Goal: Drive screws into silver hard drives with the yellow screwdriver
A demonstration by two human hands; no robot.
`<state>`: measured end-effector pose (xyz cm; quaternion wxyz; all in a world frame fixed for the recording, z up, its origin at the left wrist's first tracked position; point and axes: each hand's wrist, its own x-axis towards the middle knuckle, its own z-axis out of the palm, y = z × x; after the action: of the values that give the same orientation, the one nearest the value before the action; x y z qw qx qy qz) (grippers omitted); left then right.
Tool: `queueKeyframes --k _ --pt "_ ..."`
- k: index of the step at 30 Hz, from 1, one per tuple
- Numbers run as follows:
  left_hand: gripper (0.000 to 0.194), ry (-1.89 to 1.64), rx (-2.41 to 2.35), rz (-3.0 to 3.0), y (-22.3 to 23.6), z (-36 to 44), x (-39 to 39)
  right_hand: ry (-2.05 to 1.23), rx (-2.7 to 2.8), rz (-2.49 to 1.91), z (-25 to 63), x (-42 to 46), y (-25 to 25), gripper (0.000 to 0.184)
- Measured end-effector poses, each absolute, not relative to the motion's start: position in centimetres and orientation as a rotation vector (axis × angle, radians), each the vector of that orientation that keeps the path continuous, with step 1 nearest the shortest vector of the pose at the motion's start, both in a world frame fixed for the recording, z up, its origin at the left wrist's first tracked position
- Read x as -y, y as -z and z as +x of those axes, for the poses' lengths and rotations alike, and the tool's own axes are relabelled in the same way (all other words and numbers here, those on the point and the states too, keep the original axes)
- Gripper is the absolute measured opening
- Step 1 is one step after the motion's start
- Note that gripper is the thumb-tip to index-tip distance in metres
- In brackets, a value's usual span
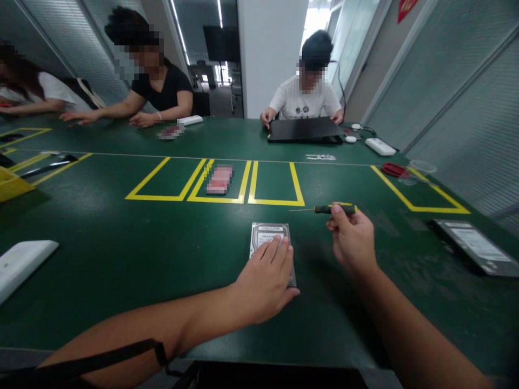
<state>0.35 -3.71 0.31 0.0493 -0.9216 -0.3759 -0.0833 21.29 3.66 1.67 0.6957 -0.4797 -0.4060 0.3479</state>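
In the head view a small hard drive (259, 229) lies label-up on the green table. My left hand (270, 275) rests over it from the left, palm down, fingers stretched out flat on its top and thumb near its close edge. The hand hides much of the drive. To the right, my right hand (352, 235) is closed around the dark green and yellow handle of a screwdriver (322, 209). Its thin shaft points left, held roughly level beyond the drive's far right corner and apart from it.
Yellow tape (275, 203) marks boxes on the table; a pixelated pinkish object (219, 180) lies in one. A larger drive-like device (474, 246) is at right, a white device (26, 265) at left. Across sit several people, one (306, 102) holding a black panel (304, 130).
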Motion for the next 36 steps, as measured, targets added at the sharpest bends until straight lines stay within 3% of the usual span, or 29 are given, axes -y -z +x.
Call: queueKeyframes --k 18,36 --pt "0.077 0.257 1.09 -2.808 -0.2 0.0 3.4 -0.358 1.419 -1.052 18.8 -4.1 -8.4 0.031" --pt "0.075 0.302 1.109 -2.836 0.0 -0.2 3.3 -0.225 1.537 -1.244 18.5 -6.2 -3.2 0.032"
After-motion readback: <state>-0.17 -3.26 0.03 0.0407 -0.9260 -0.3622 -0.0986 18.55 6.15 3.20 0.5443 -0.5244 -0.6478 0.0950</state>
